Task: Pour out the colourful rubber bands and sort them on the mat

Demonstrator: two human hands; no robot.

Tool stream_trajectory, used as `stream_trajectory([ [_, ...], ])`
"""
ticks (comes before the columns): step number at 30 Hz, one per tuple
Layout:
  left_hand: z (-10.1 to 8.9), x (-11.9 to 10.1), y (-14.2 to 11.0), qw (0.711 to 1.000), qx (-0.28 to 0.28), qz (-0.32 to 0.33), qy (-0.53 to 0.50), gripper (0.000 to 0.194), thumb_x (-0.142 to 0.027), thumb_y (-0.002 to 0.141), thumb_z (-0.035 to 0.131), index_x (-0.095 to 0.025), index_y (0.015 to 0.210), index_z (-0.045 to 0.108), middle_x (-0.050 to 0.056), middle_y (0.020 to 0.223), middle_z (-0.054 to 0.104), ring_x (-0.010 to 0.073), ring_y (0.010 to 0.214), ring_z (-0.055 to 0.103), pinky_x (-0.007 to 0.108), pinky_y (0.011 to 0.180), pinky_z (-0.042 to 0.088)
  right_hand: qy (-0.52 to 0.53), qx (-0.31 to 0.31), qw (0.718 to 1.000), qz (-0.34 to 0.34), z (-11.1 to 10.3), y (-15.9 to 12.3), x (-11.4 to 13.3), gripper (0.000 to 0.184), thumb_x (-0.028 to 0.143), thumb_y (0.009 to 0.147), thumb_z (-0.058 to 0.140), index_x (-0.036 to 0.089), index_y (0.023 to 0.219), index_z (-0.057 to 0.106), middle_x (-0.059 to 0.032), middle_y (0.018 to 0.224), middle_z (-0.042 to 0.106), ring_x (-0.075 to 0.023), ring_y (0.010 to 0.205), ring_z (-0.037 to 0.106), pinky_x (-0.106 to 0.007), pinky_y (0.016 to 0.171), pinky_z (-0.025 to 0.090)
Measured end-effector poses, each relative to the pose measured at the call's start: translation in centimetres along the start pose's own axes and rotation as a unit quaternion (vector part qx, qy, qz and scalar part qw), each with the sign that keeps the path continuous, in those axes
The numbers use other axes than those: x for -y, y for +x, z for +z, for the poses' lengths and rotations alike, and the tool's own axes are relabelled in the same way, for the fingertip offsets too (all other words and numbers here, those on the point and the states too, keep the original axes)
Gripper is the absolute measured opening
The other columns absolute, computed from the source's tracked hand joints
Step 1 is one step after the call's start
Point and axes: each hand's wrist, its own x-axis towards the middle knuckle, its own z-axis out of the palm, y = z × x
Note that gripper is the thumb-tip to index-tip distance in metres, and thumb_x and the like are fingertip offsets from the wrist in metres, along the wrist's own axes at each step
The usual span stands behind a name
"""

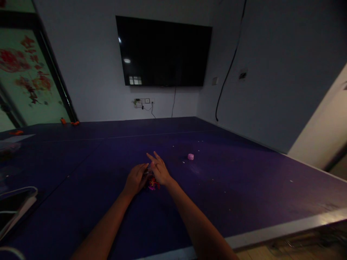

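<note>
Both of my hands meet over a small bunch of pink and red bits (153,185) lying on the dark blue table (244,180). My left hand (137,177) curls around the bunch from the left. My right hand (159,169) pinches it from the right with two fingers stretched forward. What the bunch is made of is too dim to tell, and most of it is hidden between the hands.
A small pink object (191,156) lies on the table right of my hands. Papers or a tray (16,206) sit at the left edge. Orange items (67,122) rest at the far left corner. A dark screen (164,52) hangs on the wall.
</note>
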Motion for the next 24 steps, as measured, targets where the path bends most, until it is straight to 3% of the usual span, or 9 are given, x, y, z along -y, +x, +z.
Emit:
stream_trajectory([
  [5,0.0,0.0,0.4,0.997,-0.011,-0.075,-0.018,0.036,-0.033,0.091,0.047,-0.019,0.124,0.047,0.013,0.107,0.063,0.0263,0.099,0.060,0.042,0.083,0.050,0.072,-0.113,0.991,0.005,0.2,0.4,0.1,0.070,0.059,0.094,0.015,0.022,0.080,0.073,-0.0062,0.124,0.059,-0.0216,0.129,0.037,-0.039,0.106,0.027],
  [9,0.0,0.4,0.6,0.986,-0.039,-0.159,-0.021,0.036,-0.037,0.089,0.052,-0.017,0.119,0.051,0.013,0.106,0.063,0.0272,0.098,0.060,0.043,0.083,0.050,0.070,-0.168,0.980,0.075,-0.3,0.7,0.0,0.065,0.050,0.096,0.017,0.019,0.081,0.071,-0.0084,0.108,0.066,-0.0199,0.105,0.057,-0.033,0.094,0.040],
  [12,0.0,0.9,0.6,0.970,-0.075,-0.229,-0.023,0.037,-0.039,0.087,0.055,-0.017,0.117,0.053,0.012,0.104,0.064,0.0267,0.095,0.061,0.042,0.082,0.049,-0.060,-0.121,0.973,0.189,-0.5,0.5,0.2,0.052,0.045,0.096,0.025,0.017,0.093,0.069,-0.0099,0.099,0.068,-0.0202,0.094,0.062,-0.030,0.083,0.045],
  [15,0.2,1.5,0.5,0.955,-0.104,-0.277,-0.019,0.038,-0.041,0.085,0.057,-0.017,0.114,0.055,0.012,0.103,0.064,0.0272,0.094,0.061,0.043,0.083,0.048,-0.151,-0.080,0.952,0.254,-0.1,-0.3,0.8,0.038,0.042,0.089,0.046,0.013,0.099,0.068,-0.0173,0.102,0.065,-0.0284,0.099,0.059,-0.037,0.083,0.044],
  [18,0.3,1.9,0.4,0.946,-0.122,-0.300,-0.016,0.039,-0.041,0.084,0.057,-0.016,0.114,0.055,0.013,0.104,0.063,0.0280,0.097,0.061,0.044,0.085,0.047,-0.284,-0.010,0.905,0.317,0.3,-1.0,1.8,0.047,0.050,0.084,0.052,0.010,0.106,0.064,-0.0244,0.111,0.057,-0.0360,0.104,0.054,-0.045,0.080,0.044],
  [20,0.3,2.0,0.4,0.944,-0.131,-0.302,-0.013,0.040,-0.042,0.084,0.056,-0.015,0.113,0.056,0.014,0.105,0.063,0.0281,0.097,0.060,0.043,0.085,0.047,-0.334,0.050,0.883,0.327,0.4,-1.3,2.4,0.057,0.059,0.083,0.049,0.010,0.109,0.062,-0.0247,0.115,0.054,-0.0362,0.106,0.053,-0.045,0.080,0.045],
  [24,0.2,1.9,0.4,0.951,-0.126,-0.281,-0.003,0.040,-0.043,0.085,0.056,-0.014,0.112,0.056,0.014,0.102,0.064,0.0277,0.095,0.061,0.043,0.084,0.048,-0.328,0.108,0.888,0.303,0.6,-1.3,3.0,0.067,0.067,0.080,0.045,0.010,0.110,0.062,-0.0237,0.117,0.053,-0.0350,0.108,0.051,-0.041,0.083,0.045],
])
